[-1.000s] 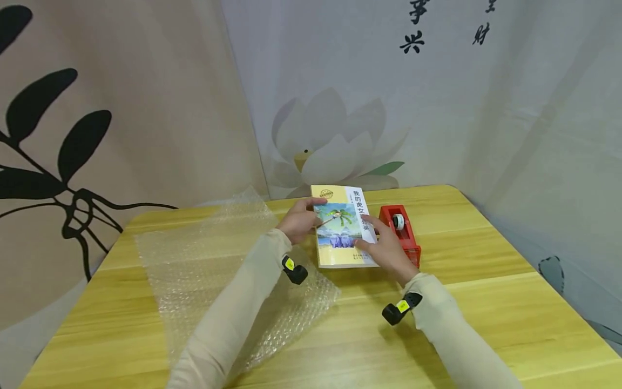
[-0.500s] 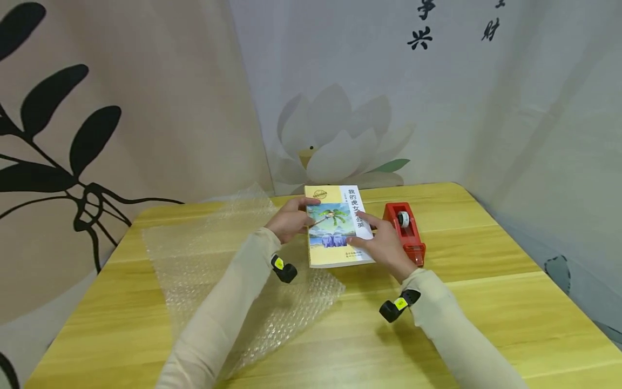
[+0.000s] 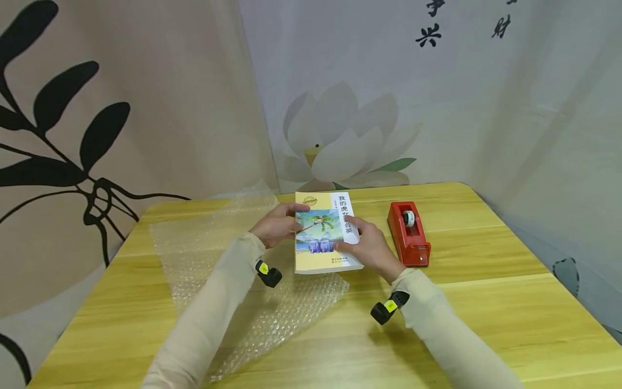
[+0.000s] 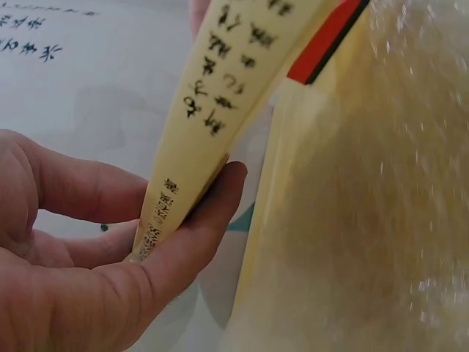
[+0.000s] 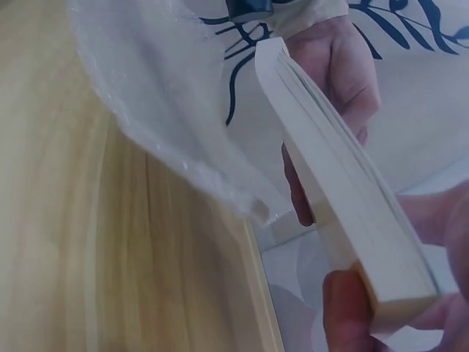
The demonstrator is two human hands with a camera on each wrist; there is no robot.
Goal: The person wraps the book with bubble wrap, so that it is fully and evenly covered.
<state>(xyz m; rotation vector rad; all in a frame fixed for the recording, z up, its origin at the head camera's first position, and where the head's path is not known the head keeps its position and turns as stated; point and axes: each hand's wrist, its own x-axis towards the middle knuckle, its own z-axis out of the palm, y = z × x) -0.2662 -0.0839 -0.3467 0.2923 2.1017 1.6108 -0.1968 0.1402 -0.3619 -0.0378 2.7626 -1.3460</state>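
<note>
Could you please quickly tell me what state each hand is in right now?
Left hand: closed, holding the book by its spine side.
Right hand: closed, holding the same book by its page-edge side.

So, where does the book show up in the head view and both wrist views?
Head: the book is just below centre, front cover showing.
Left wrist: the book slants from the top edge to the lower left, spine showing.
Right wrist: the book slants from upper centre to lower right, page edges showing.
Shared landmark: the bubble wrap, in all three.
</note>
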